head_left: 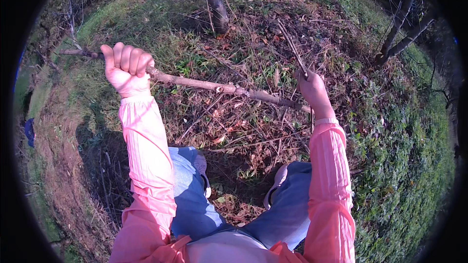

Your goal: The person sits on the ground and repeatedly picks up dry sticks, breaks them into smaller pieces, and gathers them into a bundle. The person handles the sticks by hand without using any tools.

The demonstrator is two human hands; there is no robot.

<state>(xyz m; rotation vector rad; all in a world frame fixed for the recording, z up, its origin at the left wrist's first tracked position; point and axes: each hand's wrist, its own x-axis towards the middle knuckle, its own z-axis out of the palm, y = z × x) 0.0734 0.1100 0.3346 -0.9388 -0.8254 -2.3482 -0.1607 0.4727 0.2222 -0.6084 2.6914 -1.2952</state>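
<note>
A long, knobbly tree branch (204,84) slants across the view, and my left hand (128,65) is closed around it near its left part. Its thinner end sticks out past that hand to the left. The branch's right end runs to beside my right wrist; whether it touches the wrist I cannot tell. In my right hand (310,87) is a small bunch of thin sticks (290,44), pointing up and away from me. A thin stem shows just below that hand. My fingers on the right side are partly hidden by the back of the hand.
Dry leaves and loose twigs (252,140) litter the ground between my shoes (279,182). A tree trunk (215,3) rises ahead, and a forked trunk (398,40) stands at the far right. Green plants (398,160) cover the right side. A dark blue object (29,132) lies far left.
</note>
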